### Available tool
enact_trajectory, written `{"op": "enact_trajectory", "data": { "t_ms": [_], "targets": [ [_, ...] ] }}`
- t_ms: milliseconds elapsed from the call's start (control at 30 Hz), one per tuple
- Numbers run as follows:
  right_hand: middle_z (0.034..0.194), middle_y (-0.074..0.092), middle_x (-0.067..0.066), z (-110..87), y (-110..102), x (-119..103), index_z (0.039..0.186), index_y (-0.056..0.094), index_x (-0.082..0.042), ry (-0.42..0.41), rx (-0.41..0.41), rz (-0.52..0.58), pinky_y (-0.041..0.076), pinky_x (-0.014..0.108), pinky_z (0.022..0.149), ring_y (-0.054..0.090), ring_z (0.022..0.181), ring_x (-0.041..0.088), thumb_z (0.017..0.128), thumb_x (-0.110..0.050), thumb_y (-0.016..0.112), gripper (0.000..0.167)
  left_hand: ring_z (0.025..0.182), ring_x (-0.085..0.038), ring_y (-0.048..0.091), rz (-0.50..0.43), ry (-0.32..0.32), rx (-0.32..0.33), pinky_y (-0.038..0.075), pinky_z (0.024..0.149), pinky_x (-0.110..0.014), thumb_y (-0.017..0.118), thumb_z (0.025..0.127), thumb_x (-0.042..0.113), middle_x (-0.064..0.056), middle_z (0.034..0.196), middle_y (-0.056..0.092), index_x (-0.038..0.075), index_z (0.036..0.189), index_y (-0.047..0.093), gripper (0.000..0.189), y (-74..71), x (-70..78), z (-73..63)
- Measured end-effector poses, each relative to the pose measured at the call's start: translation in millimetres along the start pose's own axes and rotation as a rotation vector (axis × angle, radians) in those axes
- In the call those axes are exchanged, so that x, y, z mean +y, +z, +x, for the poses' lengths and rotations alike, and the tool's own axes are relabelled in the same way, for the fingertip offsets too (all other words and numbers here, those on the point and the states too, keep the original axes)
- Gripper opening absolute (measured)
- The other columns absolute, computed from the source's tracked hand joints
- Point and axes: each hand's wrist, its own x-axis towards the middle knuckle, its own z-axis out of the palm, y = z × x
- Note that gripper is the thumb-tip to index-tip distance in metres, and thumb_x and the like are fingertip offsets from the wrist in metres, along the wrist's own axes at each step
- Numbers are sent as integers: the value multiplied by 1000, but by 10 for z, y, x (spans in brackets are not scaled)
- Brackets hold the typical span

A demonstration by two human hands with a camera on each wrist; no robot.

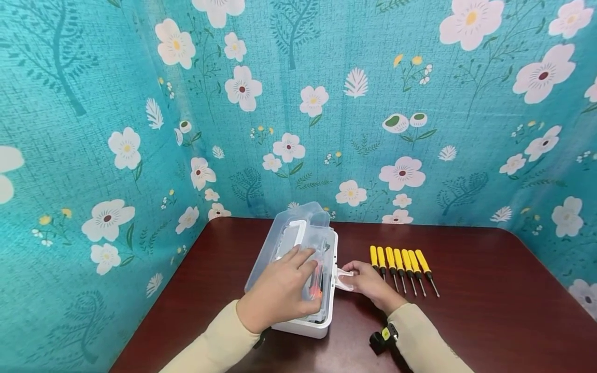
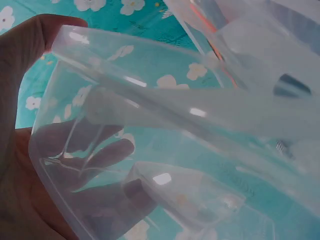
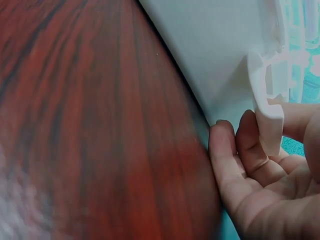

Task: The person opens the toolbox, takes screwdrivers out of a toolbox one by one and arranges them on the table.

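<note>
A white toolbox (image 1: pixel 305 328) with a clear plastic lid (image 1: pixel 265 259) stands on the table in the head view. My left hand (image 1: pixel 280 292) spreads over the lid. In the left wrist view its thumb hooks the edge of the lid (image 2: pixel 150 115), and the fingers show through the plastic on the other side. My right hand (image 1: pixel 370 284) pinches the white latch (image 1: pixel 346 281) at the box's right side; the latch swings outward from the wall. In the right wrist view, fingers curl around the latch (image 3: pixel 270 122). An orange item (image 1: pixel 316 282) shows inside the box.
Several yellow-handled screwdrivers (image 1: pixel 402 259) lie in a row on the dark red wooden table (image 1: pixel 489 280), just right of my right hand. A white carrying handle (image 1: pixel 293 235) sits on the lid. Floral turquoise cloth (image 1: pixel 326 155) hangs behind and to the left.
</note>
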Motion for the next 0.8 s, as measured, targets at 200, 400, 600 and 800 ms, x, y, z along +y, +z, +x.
{"op": "enact_trajectory", "data": {
  "t_ms": [200, 400, 600, 800],
  "targets": [
    [93, 64, 11, 8, -19, 6, 109, 56, 7, -5, -10, -18, 54, 32, 70, 63, 80, 21, 92, -14, 67, 29, 113, -38, 60, 30, 41, -7, 49, 93, -42, 72, 73, 43, -12, 128, 60, 7, 110, 68, 52, 55, 43, -8],
    [94, 64, 12, 13, -8, 9, 108, 57, 4, -4, -5, -10, 55, 34, 70, 63, 82, 22, 93, -12, 66, 24, 113, -38, 59, 59, 44, -44, 49, 93, -41, 71, 72, 47, -12, 129, 60, 12, 100, 67, 45, 111, 95, -7],
    [97, 63, 13, -3, -6, -14, 108, 56, 5, -15, -20, 0, 54, 34, 70, 63, 82, 22, 94, -12, 64, 24, 115, -39, 58, 82, 57, -69, 48, 95, -40, 73, 71, 47, -11, 129, 60, 11, 103, 69, 48, 140, 147, 3],
    [97, 63, 13, -10, 0, -28, 109, 57, 4, 6, -6, -4, 54, 34, 71, 63, 82, 22, 95, -12, 64, 22, 113, -38, 58, 130, 97, -75, 45, 98, -40, 73, 71, 51, -12, 126, 60, 10, 107, 70, 55, 206, 182, 5]
  ]
}}
